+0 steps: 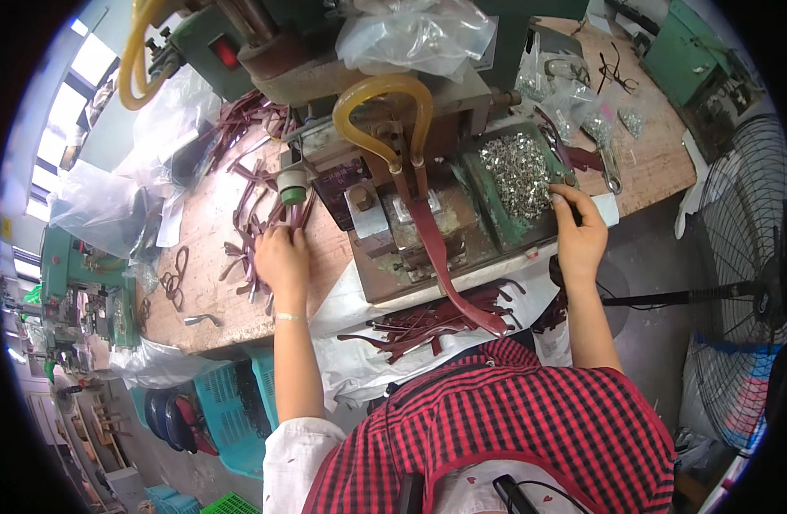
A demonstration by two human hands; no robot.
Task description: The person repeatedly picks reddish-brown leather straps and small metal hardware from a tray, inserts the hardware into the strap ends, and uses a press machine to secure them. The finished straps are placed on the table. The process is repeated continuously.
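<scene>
In the machine's jig (410, 210) one dark red eyeglass temple (438, 257) is set, its curved end hanging toward me. My left hand (282, 259) lies palm down over a pile of dark red temples (248, 206), just below a green push button (293, 195). Its fingertips are hidden under the knuckles. My right hand (580, 231) is at the right edge of a green tray (517, 230) of small silvery metal parts (513, 171). The thumb and forefinger are pinched together; whatever lies between them is too small to make out.
More temples (427, 321) rest on white cloth at my lap. A thick yellow hose (382, 90) loops before the machine head. At right stand a black fan (736, 283) and bags of small parts (595, 124). Teal baskets (226, 411) sit at lower left.
</scene>
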